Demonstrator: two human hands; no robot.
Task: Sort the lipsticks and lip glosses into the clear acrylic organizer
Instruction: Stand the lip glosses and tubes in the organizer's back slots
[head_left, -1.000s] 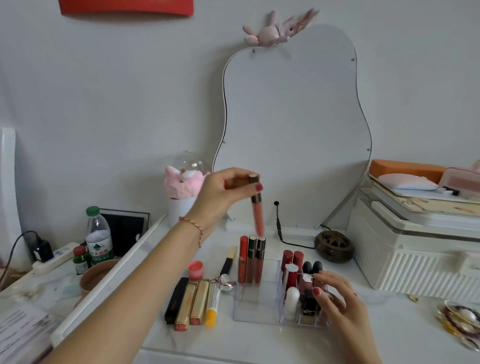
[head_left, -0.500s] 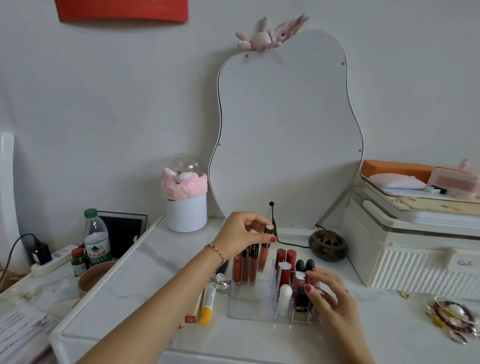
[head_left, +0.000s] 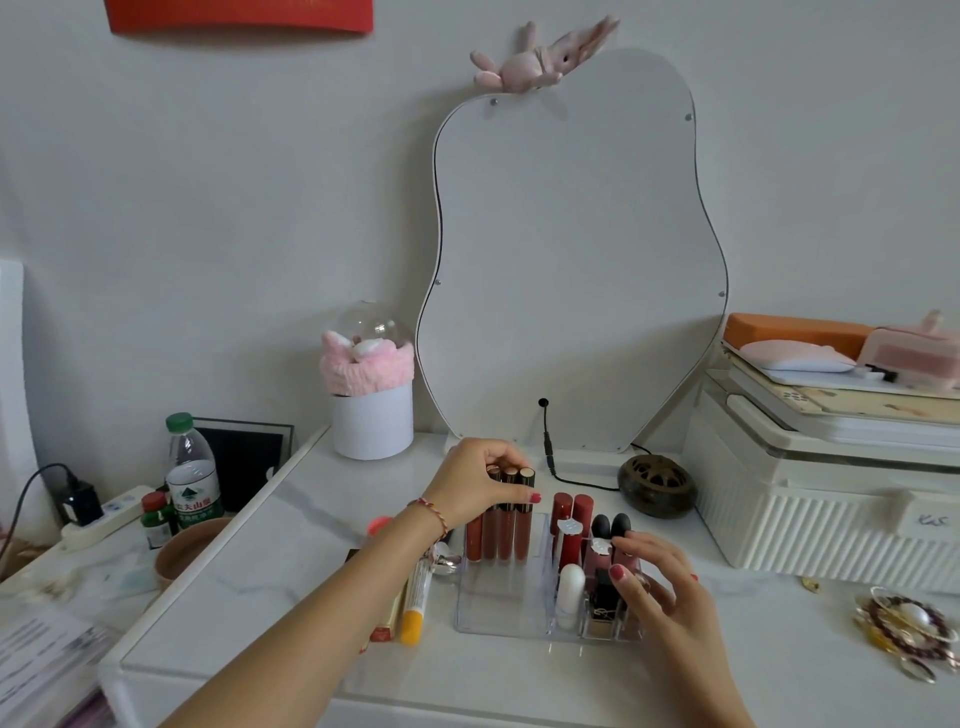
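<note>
Four lip glosses within left hand grip.

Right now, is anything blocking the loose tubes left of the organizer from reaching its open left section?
Only the left hand and forearm cross above them. The yellow-capped tube lies beside the organizer, whose front left section shows nothing inside; lip glosses fill the back.

Dressing-table clutter round a mirror

Toy rabbit atop it; white pot left (pink band over it), bottle far left, dark burner, possibly incense, right, beside a white box.
</note>
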